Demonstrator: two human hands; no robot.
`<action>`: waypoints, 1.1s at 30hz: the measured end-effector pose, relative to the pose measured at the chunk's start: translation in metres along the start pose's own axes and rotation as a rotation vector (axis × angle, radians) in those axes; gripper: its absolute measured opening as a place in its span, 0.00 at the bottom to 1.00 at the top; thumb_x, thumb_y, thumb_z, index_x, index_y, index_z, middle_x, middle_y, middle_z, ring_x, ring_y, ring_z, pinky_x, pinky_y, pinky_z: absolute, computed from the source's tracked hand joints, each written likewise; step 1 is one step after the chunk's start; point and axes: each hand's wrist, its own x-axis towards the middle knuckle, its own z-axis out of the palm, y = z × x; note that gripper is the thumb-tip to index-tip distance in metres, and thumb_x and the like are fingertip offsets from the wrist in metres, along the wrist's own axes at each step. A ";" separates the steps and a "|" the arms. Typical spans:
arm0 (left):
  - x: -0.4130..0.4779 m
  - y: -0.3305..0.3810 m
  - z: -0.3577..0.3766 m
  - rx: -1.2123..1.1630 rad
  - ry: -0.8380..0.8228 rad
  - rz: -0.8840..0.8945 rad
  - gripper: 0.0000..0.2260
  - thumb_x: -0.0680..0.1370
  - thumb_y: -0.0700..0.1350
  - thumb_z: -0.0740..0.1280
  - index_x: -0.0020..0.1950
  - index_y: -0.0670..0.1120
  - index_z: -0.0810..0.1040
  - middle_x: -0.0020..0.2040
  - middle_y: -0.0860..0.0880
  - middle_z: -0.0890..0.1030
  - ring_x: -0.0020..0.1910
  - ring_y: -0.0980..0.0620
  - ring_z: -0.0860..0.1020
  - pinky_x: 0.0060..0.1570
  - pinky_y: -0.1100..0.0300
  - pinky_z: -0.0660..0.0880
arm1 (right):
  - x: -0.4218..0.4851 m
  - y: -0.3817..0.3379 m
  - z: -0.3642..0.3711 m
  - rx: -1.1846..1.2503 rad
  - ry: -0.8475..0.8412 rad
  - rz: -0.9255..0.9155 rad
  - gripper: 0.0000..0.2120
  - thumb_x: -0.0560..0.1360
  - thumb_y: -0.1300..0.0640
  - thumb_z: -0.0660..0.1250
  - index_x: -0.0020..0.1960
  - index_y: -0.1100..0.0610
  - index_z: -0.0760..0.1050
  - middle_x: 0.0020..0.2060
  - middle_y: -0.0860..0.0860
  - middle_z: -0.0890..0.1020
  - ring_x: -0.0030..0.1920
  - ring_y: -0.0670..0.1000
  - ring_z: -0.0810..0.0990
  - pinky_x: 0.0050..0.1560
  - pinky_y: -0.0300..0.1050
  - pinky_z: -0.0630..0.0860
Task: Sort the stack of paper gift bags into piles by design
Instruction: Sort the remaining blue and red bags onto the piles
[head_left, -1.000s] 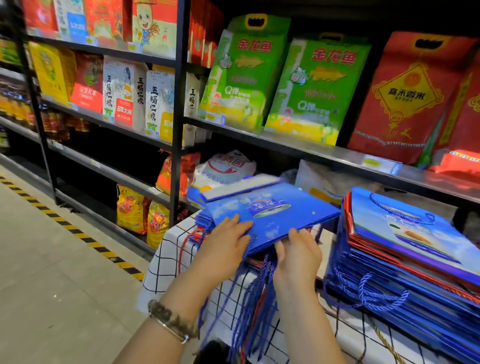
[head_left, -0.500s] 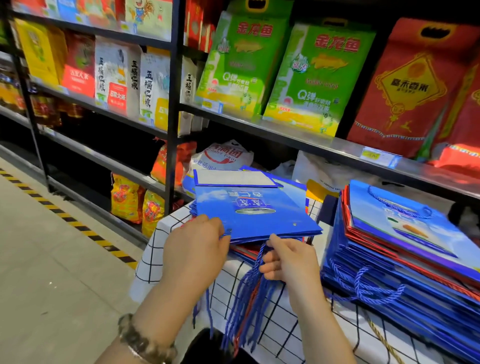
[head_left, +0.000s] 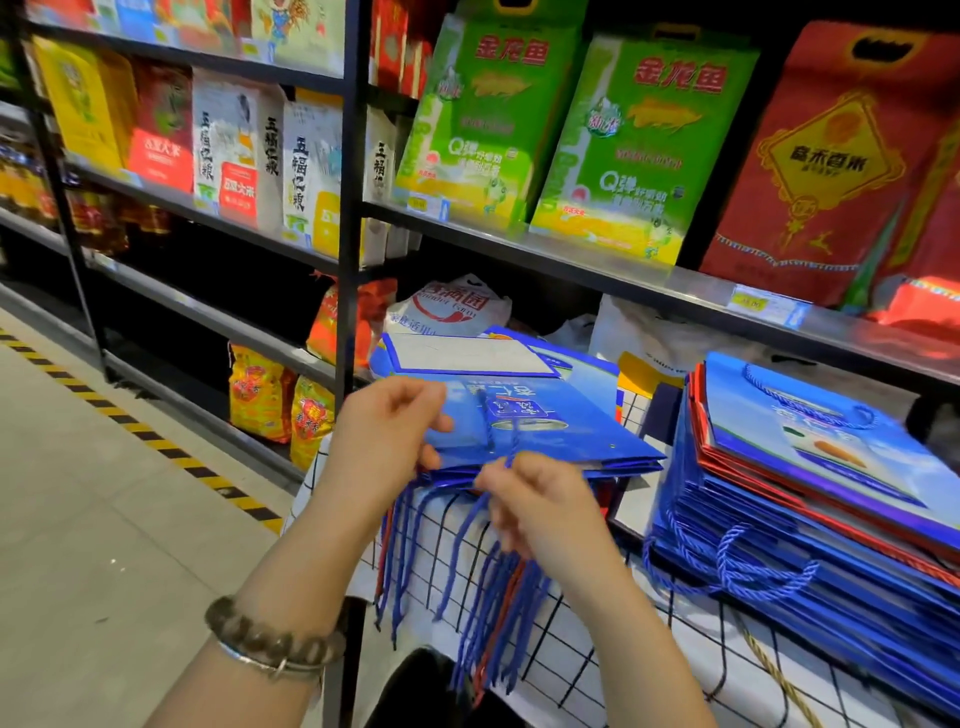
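A small pile of flat blue gift bags (head_left: 561, 431) lies on a table with a white checked cloth (head_left: 576, 649). The top bag shows a sky print with white lettering, and its blue cord runs across its face. My left hand (head_left: 387, 441) grips the pile's near left corner with curled fingers. My right hand (head_left: 540, 504) pinches a blue cord handle at the pile's near edge. Several blue cords and a red one (head_left: 493, 613) hang over the table edge below my hands. To the right lies a taller stack of blue and red-edged bags (head_left: 810, 467).
Black metal shelving (head_left: 353, 208) with green, red and white rice bags stands right behind the table. A price-tag rail (head_left: 763, 306) overhangs the stacks. At left is a tiled aisle floor with a yellow-black striped line (head_left: 156, 441). Something dark (head_left: 426, 686) sits below the table edge.
The lifted blue bag has come down flat onto the left pile. My left hand slid to its near left corner, and my right hand took hold of a cord at the near edge.
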 end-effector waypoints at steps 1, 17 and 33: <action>-0.001 -0.003 -0.002 0.092 0.041 0.079 0.11 0.79 0.47 0.62 0.39 0.45 0.77 0.29 0.52 0.76 0.21 0.61 0.69 0.23 0.71 0.66 | 0.002 -0.007 -0.006 0.074 0.059 0.006 0.10 0.76 0.61 0.63 0.36 0.60 0.72 0.20 0.48 0.72 0.18 0.45 0.67 0.20 0.34 0.61; -0.004 0.022 0.035 0.917 -0.274 0.224 0.16 0.74 0.60 0.64 0.40 0.48 0.78 0.39 0.49 0.79 0.41 0.48 0.76 0.39 0.57 0.70 | 0.025 -0.031 -0.045 0.177 0.228 0.000 0.09 0.78 0.63 0.61 0.40 0.60 0.75 0.26 0.52 0.75 0.21 0.45 0.73 0.21 0.35 0.69; 0.025 0.027 0.082 0.317 -0.338 0.153 0.15 0.77 0.41 0.65 0.30 0.43 0.74 0.29 0.49 0.79 0.22 0.57 0.75 0.27 0.68 0.70 | 0.007 -0.030 -0.074 -0.420 0.137 0.013 0.08 0.75 0.57 0.67 0.37 0.57 0.78 0.23 0.45 0.74 0.20 0.40 0.69 0.24 0.32 0.66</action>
